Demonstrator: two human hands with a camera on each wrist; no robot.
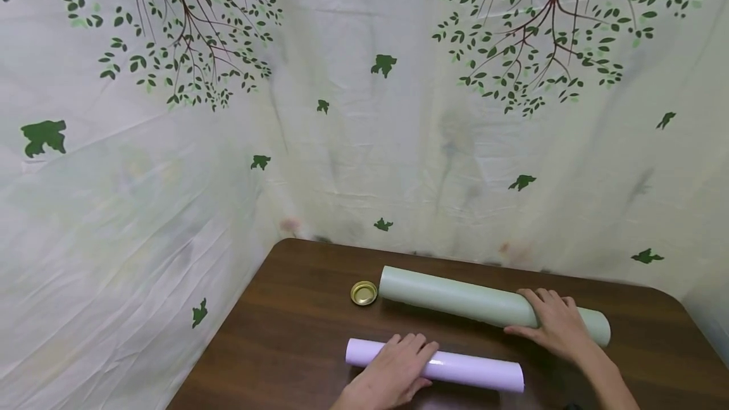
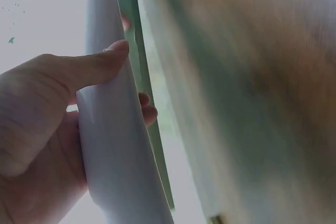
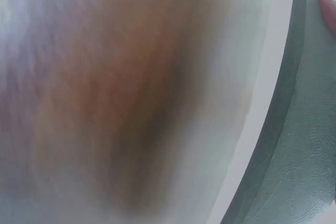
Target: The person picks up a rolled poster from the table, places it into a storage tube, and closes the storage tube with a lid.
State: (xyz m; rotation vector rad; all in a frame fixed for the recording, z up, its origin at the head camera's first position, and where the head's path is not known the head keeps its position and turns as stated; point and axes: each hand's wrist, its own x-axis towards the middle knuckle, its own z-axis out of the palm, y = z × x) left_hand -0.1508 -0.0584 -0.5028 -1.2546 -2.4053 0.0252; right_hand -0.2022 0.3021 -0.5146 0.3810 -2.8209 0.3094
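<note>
Right hand [image 1: 560, 326] grips green roll [image 1: 455, 296], fingers curled over; left hand [image 1: 395, 369] — roll's near side — wraps fingers round lilac tube [image 1: 475, 369].

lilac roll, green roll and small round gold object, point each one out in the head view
Lilac roll [image 1: 474, 370]: head view, curved side, toward its right end.
Green roll [image 1: 455, 298]: head view, middle of its bare left stretch.
Small round gold object [image 1: 364, 294]: head view, its centre.

Brown bench [image 1: 273, 334]: lilac roll [image 1: 475, 371], gripped by left hand [image 1: 395, 369]; pale green roll [image 1: 450, 294], gripped by right hand [image 1: 557, 329]; shallow gold-coloured disc [image 1: 364, 293] beside latter roll; leaf-printed cloth [image 1: 353, 163] behind.
</note>
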